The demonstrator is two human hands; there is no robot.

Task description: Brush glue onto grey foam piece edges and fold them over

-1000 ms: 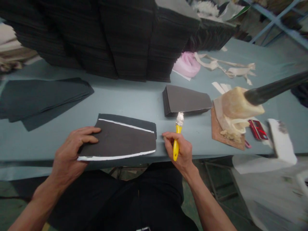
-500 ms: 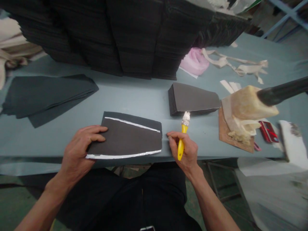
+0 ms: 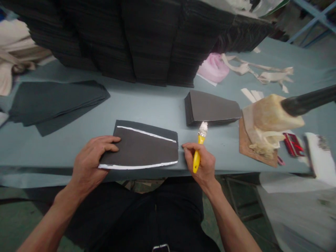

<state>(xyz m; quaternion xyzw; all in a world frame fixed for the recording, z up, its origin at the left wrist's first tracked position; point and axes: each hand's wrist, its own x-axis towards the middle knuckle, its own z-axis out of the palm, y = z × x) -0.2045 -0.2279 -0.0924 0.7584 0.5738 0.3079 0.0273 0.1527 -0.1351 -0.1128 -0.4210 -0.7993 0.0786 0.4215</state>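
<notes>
A dark grey cut piece (image 3: 143, 150) lies flat near the table's front edge, with white glue lines along its top and bottom edges. My left hand (image 3: 90, 162) grips its left end, thumb on top and fingers curled at the edge. My right hand (image 3: 202, 162) is just right of the piece, closed round a yellow-handled brush (image 3: 198, 147) whose white glue-covered bristles point away from me. A small stack of similar grey pieces (image 3: 211, 108) lies beyond the brush.
Tall piles of black material (image 3: 136, 38) fill the back of the blue-grey table (image 3: 149, 105). Darker sheets (image 3: 55, 101) lie at left. At right are a glue-caked block with a black handle (image 3: 273, 115) on a brown board, a red item (image 3: 292, 144), pink cloth (image 3: 213, 68) and cream strips.
Both hands and the glued piece keep the same pose; only the view has shifted slightly, so everything sits a little further right in the picture.
</notes>
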